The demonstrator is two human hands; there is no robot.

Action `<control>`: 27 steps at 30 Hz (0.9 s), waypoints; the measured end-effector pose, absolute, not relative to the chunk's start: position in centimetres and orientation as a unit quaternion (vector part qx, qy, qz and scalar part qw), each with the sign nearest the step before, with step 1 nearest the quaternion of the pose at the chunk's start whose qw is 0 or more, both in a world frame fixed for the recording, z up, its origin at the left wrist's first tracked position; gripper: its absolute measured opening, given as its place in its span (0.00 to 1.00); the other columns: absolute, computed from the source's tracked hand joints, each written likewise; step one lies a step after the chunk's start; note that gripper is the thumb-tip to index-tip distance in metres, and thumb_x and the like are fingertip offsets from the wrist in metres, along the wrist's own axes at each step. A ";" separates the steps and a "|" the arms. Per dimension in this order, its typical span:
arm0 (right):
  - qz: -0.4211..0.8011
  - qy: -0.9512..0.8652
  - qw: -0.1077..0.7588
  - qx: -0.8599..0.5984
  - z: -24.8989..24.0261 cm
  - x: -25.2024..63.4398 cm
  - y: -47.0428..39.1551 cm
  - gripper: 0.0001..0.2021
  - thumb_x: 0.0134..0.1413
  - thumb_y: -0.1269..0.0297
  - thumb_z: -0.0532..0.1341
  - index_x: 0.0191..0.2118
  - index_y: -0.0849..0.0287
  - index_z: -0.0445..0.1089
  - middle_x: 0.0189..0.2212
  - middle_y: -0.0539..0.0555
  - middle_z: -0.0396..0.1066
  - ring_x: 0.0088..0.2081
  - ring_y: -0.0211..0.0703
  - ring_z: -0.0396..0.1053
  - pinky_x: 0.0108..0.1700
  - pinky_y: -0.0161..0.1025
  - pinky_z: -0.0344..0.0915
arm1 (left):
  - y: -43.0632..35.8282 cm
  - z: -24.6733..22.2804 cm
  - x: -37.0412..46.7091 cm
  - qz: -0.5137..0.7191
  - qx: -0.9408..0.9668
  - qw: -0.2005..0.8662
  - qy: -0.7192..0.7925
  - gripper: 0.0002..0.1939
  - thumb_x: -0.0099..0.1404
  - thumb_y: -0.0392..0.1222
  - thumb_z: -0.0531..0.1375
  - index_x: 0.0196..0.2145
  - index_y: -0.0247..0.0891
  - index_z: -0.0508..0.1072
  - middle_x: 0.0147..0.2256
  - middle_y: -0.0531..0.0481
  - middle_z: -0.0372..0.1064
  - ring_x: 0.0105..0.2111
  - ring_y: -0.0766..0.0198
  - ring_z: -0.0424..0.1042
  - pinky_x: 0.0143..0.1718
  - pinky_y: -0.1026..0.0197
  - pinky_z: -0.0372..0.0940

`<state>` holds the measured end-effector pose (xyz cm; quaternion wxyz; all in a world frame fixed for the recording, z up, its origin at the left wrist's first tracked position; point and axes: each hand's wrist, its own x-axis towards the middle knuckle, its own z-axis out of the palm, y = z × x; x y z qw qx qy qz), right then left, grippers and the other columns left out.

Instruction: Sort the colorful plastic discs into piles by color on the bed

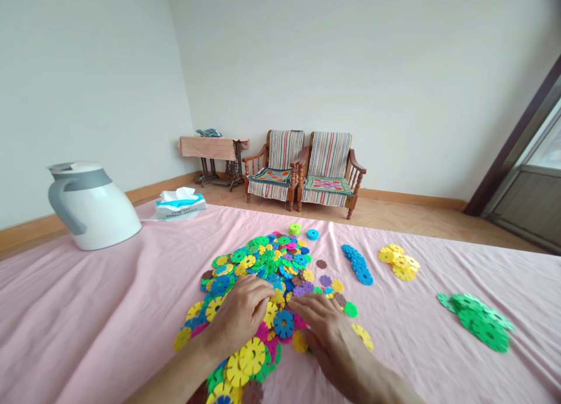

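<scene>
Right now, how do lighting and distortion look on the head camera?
Head view: soft, diffuse light with faint shadows on the pink cloth; the door pane looks washed out at right; wide-angle stretch seems to tilt the white jug; notches on the colourful discs around the left hand and right hand are readable.

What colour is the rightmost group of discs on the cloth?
The rightmost discs are green, seen in the head view, the only one.
</scene>
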<state>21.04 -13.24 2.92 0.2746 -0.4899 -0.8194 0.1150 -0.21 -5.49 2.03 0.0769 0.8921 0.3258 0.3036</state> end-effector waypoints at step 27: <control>0.380 -0.496 0.544 -0.561 0.9 23.7 -11.2 0.25 0.44 0.40 0.62 0.31 0.61 0.76 0.17 0.50 0.68 0.20 0.38 0.65 0.22 0.34 0.62 | -5.5 2.2 -0.2 0.310 0.892 0.076 0.321 0.12 0.65 0.30 0.53 0.36 0.40 0.74 0.37 0.51 0.74 0.40 0.60 0.71 0.49 0.53 0.63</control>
